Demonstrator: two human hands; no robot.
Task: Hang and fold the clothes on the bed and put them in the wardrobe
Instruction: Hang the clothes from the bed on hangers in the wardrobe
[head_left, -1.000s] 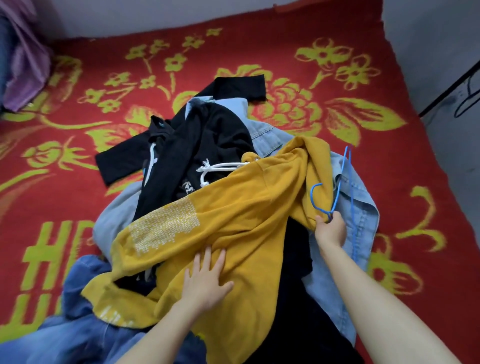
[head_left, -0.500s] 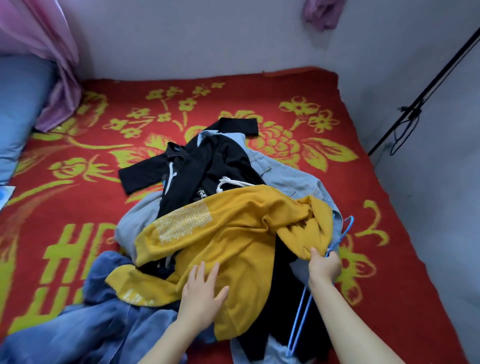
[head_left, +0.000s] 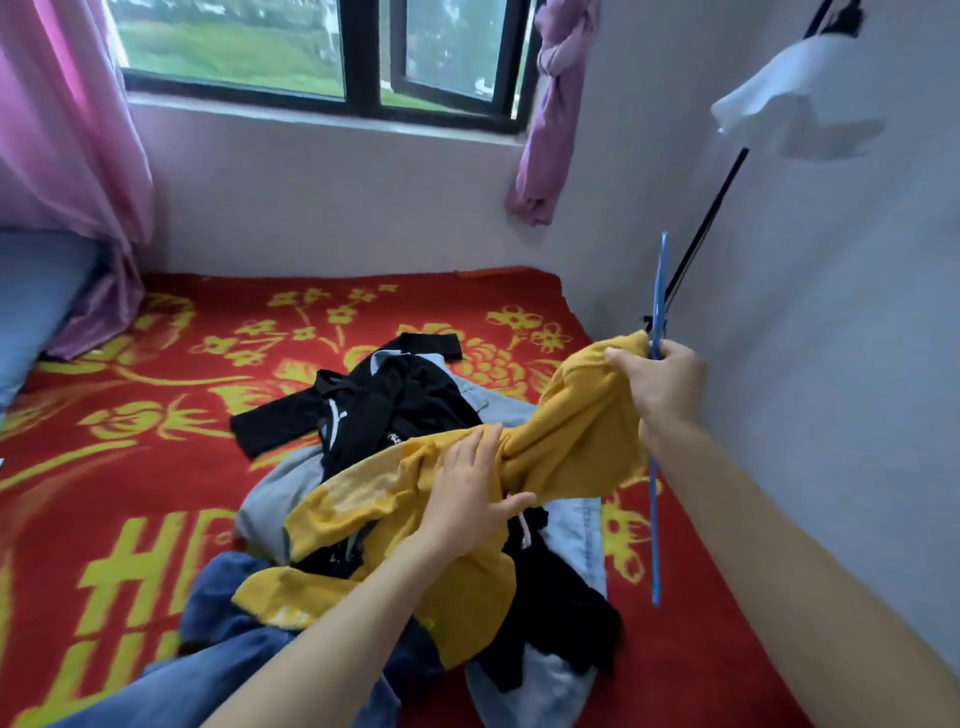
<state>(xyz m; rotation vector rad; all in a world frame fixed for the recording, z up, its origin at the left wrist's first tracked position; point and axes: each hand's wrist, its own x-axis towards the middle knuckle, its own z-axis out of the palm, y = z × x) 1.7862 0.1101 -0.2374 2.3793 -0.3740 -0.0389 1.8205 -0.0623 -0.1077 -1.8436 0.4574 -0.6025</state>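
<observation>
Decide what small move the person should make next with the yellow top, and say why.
Probably lift the yellow top clear of the pile of clothes. The right hand holds one end of it up with the blue hanger, while the left hand rests on its bunched middle and the rest lies on the pile; freed, it could take the hanger.

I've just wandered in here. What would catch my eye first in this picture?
Probably the mustard-yellow top, raised off the heap of clothes by the right hand, which grips it together with a thin blue hanger; the left hand rests on it lower down. Next comes the bright red blanket with yellow flowers covering the bed, and the black garment spread on the pile behind.
</observation>
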